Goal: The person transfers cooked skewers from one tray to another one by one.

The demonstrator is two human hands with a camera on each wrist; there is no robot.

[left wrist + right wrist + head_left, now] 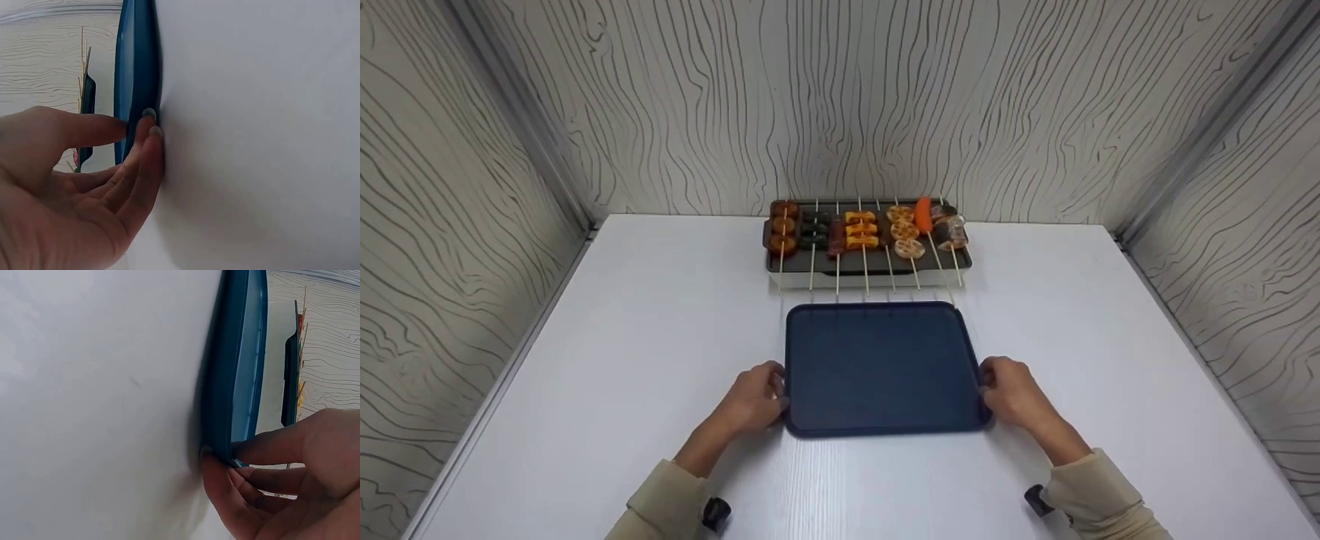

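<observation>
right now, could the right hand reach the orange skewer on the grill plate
Probably yes, once it lets go: the right hand grips the right edge of the blue tray. Nothing seems to block the orange skewer, whose stick juts off the grill plate toward the tray's far right corner.

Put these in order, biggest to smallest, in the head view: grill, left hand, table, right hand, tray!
1. table
2. tray
3. grill
4. left hand and right hand: they look about alike, so I won't rank them.
</observation>
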